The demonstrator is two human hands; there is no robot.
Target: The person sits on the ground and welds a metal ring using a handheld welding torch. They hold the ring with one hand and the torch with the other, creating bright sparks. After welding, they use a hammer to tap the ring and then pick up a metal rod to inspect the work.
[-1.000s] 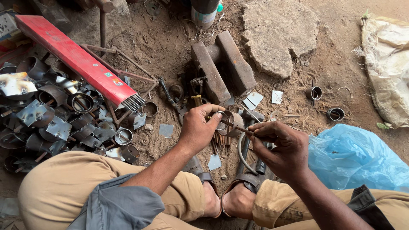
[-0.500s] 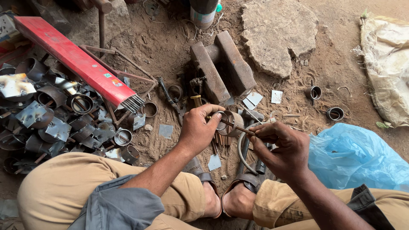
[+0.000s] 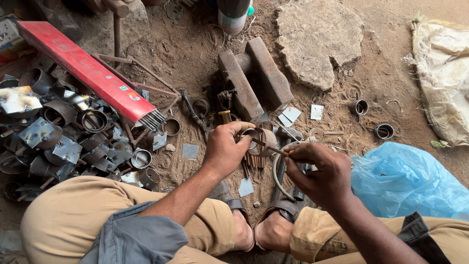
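Observation:
I sit on dirt ground with my knees apart. My left hand (image 3: 225, 149) grips a short metal ring (image 3: 261, 139), a cut piece of pipe, above my feet. My right hand (image 3: 320, 171) pinches a thin rod (image 3: 266, 145) whose tip lies across the ring's opening. A bundle of similar thin rods (image 3: 251, 161) lies on the ground just below the ring. A curved wire loop (image 3: 278, 171) rests beside my right hand.
A pile of metal rings and plates (image 3: 58, 142) fills the left side. A red box of rods (image 3: 88, 73) lies slanted over it. Two rusty iron blocks (image 3: 254, 78) and a flat stone (image 3: 317, 39) sit ahead. A blue plastic bag (image 3: 405, 181) lies right, with loose rings (image 3: 359, 106) nearby.
Both hands stay close together on the ring and rod; the rod tip has shifted slightly across the ring. Nothing else has moved.

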